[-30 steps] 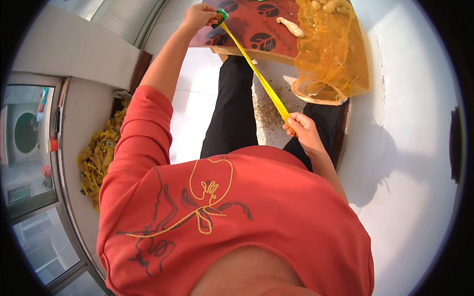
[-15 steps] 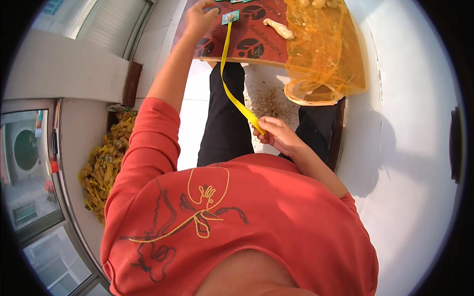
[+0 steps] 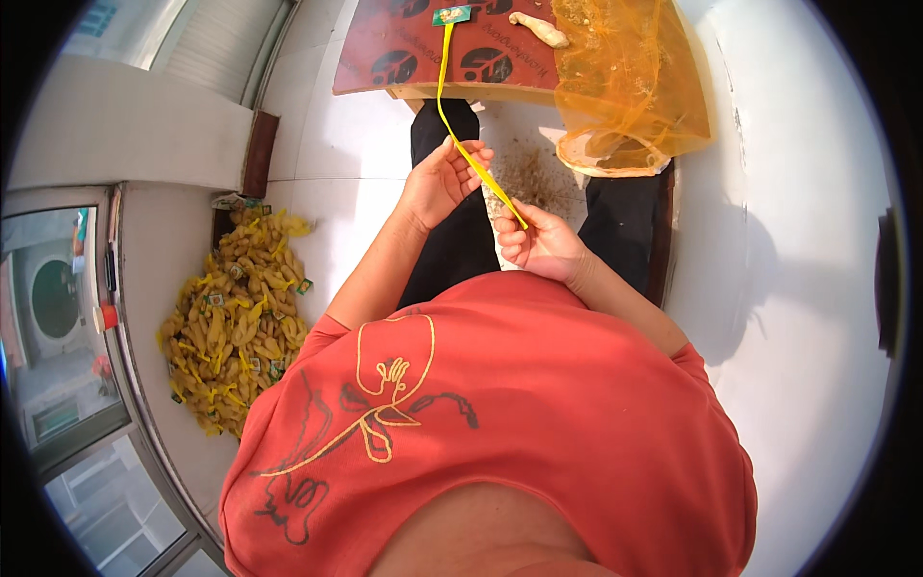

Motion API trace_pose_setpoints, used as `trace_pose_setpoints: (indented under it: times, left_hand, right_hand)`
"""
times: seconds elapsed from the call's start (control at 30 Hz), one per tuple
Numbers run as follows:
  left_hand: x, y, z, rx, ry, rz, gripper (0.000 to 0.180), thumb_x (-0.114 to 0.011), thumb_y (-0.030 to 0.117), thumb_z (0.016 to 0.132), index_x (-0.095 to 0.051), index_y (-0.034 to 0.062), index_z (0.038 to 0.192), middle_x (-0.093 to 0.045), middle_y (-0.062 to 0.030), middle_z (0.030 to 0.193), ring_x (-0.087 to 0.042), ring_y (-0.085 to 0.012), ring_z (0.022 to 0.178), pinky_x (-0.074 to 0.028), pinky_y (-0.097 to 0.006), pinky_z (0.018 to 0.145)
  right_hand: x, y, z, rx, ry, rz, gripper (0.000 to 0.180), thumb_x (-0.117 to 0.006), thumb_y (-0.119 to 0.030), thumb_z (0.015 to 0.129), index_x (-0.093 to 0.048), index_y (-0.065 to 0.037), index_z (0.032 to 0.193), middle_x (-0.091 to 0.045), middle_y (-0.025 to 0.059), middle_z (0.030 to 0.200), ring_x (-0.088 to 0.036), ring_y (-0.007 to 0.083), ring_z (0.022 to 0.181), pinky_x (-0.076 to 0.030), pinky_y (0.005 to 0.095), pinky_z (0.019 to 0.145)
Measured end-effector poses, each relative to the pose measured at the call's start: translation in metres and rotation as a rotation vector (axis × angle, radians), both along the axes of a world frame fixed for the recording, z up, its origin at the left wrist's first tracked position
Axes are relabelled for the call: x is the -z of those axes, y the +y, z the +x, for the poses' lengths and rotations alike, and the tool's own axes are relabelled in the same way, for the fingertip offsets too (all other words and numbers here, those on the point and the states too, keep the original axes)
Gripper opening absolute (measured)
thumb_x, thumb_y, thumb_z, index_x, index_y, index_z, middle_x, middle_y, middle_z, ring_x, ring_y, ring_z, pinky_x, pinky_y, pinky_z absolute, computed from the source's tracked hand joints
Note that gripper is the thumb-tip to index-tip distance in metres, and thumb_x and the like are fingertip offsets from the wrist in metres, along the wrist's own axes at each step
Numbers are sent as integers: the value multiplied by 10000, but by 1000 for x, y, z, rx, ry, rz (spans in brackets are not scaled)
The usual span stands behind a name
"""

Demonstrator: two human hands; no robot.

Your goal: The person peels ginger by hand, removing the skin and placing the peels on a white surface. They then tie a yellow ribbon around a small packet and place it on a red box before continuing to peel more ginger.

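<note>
A narrow yellow mesh sleeve (image 3: 444, 101) runs from the red board toward my lap. At its far end a small green label card (image 3: 451, 15) lies on the board. My right hand (image 3: 543, 242) pinches the near end of the sleeve between thumb and fingers. Farther along the strip, my left hand (image 3: 447, 183) is palm up with loosely bent, parted fingers. The sleeve passes over or beside its fingertips; whether they touch cannot be told. A pale, knobbly root-like piece (image 3: 540, 30) lies on the board, right of the card.
The red printed board (image 3: 423, 58) ends just beyond my knees. An orange mesh sack (image 3: 630, 96) hangs over its right side, its pale-rimmed mouth toward me. To my left, a heap of filled yellow net bags (image 3: 236, 322) rests on the floor by the window wall. A white wall (image 3: 798, 240) stands right.
My left hand has come back from the board to beside the yellow sleeve. The right hand still grips the near end. My view has shifted, showing more of the heap.
</note>
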State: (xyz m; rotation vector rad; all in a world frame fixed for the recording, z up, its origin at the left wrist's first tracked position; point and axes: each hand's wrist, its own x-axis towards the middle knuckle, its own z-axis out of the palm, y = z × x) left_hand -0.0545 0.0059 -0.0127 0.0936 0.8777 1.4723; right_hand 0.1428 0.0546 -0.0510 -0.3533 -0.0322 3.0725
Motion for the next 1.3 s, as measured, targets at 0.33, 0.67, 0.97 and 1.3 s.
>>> trace_pose_setpoints:
  times: [0.33,0.67,0.97,1.3]
  left_hand:
    - [11,27,-3,68,382,10,78,-624,166,877,-600,92,874,-671,-41,827,-611,-79,714,-485,-208,659]
    - [-3,-8,22,235,538,-73,89,-608,162,883,-636,81,909,-665,-23,817,-603,-74,707,-481,-204,643]
    - [2,-3,17,212,476,-41,64,-618,136,885,-640,84,915,-659,-1,818,-592,-54,681,-492,-187,608]
    - [6,0,22,161,513,-11,107,-612,172,894,-636,76,934,-654,-1,823,-590,-65,689,-480,-199,626]
  right_hand:
    - [-9,-8,5,-68,-228,339,225,-468,-213,956,-584,-25,1000,-615,74,873,-552,104,670,-472,240,607]
    - [-7,-3,6,-22,-245,491,364,-416,-305,983,-569,-5,1122,-646,97,970,-575,95,733,-461,229,662]
    - [-19,0,14,153,-384,831,447,-462,-441,954,-578,-42,1118,-648,69,1002,-587,101,906,-448,245,764]
    - [-33,-5,11,226,-489,1070,254,-571,-272,926,-615,-34,1004,-654,41,905,-562,52,783,-416,179,655]
